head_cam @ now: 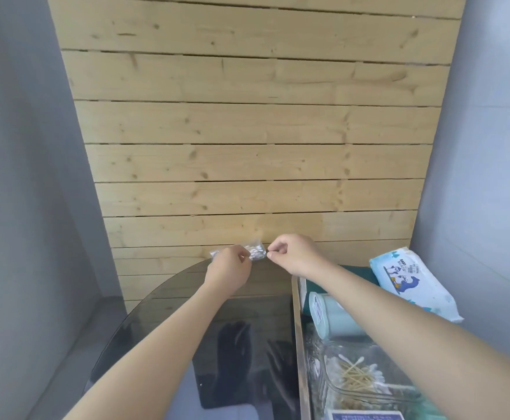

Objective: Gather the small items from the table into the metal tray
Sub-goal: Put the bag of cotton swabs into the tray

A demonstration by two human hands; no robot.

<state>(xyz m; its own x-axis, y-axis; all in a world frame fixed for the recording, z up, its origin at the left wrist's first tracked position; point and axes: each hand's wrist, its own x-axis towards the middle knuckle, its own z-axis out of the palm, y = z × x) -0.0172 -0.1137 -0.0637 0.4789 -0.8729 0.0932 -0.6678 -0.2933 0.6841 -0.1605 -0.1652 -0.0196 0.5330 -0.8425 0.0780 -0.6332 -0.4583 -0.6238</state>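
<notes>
Pale pine planks [247, 116] fill the upper frame between grey walls, behind a dark glass table [162, 313] at lower centre. Your left hand [228, 269] and right hand [293, 253] meet just above the table's far edge — both pinch a small clear packet [255, 252] of white-tipped items, the left gripping its middle, the right closed on its right end. The packet is off the table and left of the metal tray [300, 344], which runs down the lower right of the frame. In the tray lie a teal-and-white tube [335, 316] and a clear bag of cotton swabs [359, 374] — wooden sticks, white tips. A blue-and-white wipes pack [414, 283] with a penguin drawing reads "BABY"; its smaller print, and the blue label at the bottom edge, are too blurred to read.
</notes>
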